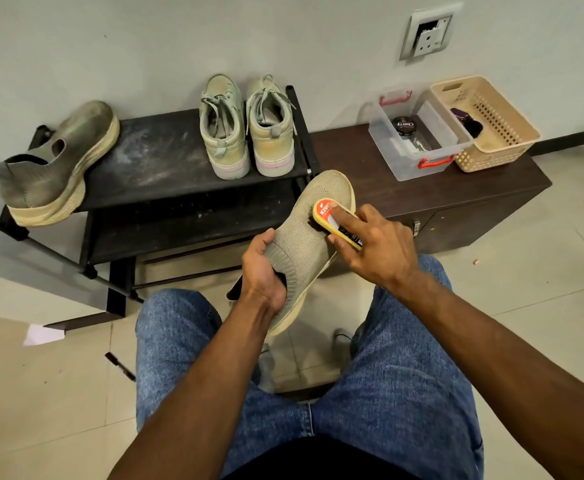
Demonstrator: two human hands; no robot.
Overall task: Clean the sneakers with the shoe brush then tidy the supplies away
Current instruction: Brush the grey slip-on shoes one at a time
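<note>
Left hand [262, 271] grips the collar of a knit sneaker [304, 244], toe pointing far; right hand [377, 244] holds a yellow brush [335, 221] flat on its upper, forefinger stretched along the back. Both are above denim knees, near a dusty black rack [152, 161] on tiled floor [41, 393], against a pale wall

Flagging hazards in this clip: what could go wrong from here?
The slip-on sneaker hangs over the shoe rack's left edge and could fall if the rack is bumped. The left hand grips only the collar of the held sneaker, so pressure from the brush might twist it loose.
</note>
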